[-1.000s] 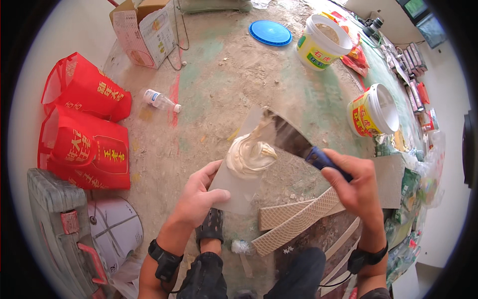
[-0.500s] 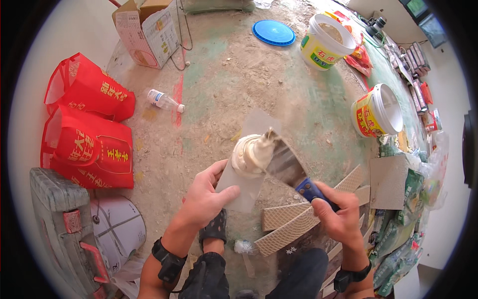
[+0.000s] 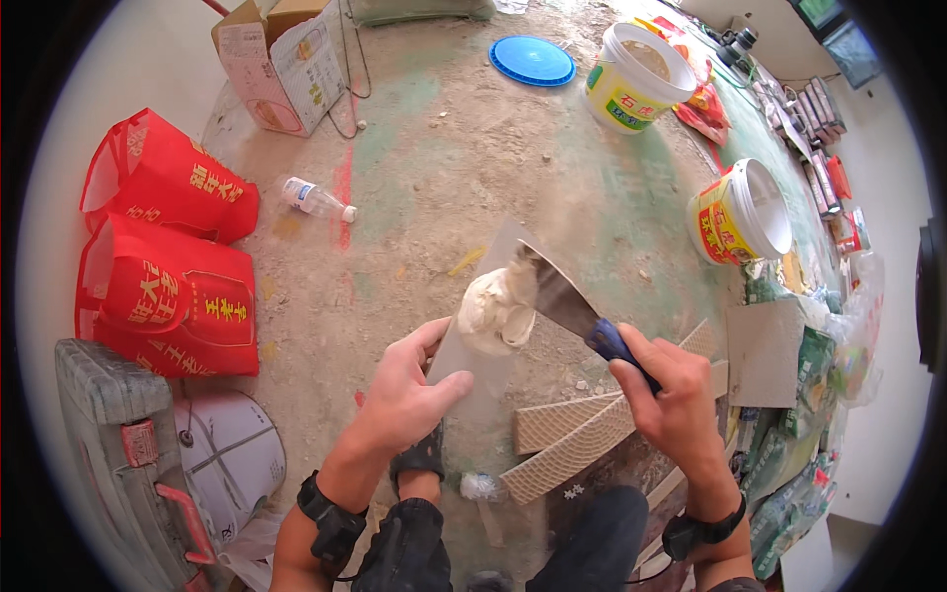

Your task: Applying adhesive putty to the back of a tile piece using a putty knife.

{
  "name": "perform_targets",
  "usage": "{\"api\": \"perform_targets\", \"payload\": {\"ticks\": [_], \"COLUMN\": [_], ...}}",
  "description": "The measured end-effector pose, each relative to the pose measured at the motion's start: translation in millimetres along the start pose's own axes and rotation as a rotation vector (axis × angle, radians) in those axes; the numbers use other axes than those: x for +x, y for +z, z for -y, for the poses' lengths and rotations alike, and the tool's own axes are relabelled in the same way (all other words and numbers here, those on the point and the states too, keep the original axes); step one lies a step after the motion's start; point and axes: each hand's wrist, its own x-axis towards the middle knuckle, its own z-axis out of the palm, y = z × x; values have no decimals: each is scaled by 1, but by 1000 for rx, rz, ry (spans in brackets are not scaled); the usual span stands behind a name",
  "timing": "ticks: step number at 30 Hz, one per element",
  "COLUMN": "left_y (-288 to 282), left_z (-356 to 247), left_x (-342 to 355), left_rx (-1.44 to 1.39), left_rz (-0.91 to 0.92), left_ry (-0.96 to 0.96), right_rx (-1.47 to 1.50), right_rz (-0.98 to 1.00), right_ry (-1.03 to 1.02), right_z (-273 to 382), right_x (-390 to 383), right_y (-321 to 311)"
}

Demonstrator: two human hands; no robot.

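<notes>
My left hand (image 3: 411, 390) grips the edge of a thin grey rectangular plate (image 3: 462, 370), thumb on top and fingers at the side and beneath. On the plate sits a thick mound of cream-coloured paste (image 3: 490, 311). My right hand (image 3: 674, 387) is wrapped round the blue handle of a putty knife (image 3: 577, 307). Its broad metal blade slants up and left, and the smeared tip touches the upper right side of the mound. Both hands are raised above the dusty floor.
Tile strips (image 3: 582, 444) lie below my right hand. A tilted white bucket (image 3: 740, 212), another bucket (image 3: 636, 79) and a blue lid (image 3: 533, 60) are farther off. At left are red bags (image 3: 182, 296), a plastic bottle (image 3: 318, 197), a cardboard box (image 3: 286, 74) and a grey case (image 3: 109, 444).
The putty knife's blade has shifted slightly up and left across the paste. The paste has gone from a peaked swirl to a flatter, folded lump. My left hand stays nearly still.
</notes>
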Motion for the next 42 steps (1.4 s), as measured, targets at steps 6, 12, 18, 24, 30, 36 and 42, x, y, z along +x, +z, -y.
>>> {"api": "perform_targets", "payload": {"ticks": [6, 12, 18, 24, 30, 36, 42], "left_y": [0, 1, 2, 4, 10, 12, 9], "left_z": [7, 3, 5, 8, 6, 12, 10], "left_x": [1, -2, -3, -4, -2, 1, 0], "left_rx": [48, 102, 173, 180, 182, 185, 104], "left_rz": [-32, -52, -84, -100, -95, -101, -83], "left_ry": [16, 20, 12, 32, 49, 15, 8], "right_rx": [53, 73, 145, 104, 151, 119, 122], "right_rz": [167, -36, 14, 4, -105, 47, -102], "right_ry": [39, 1, -19, 29, 55, 80, 74], "right_z": [20, -5, 9, 4, -2, 10, -13], "right_x": [-18, -13, -13, -33, -16, -38, -13], "right_y": [-2, 18, 26, 15, 32, 16, 31]}}
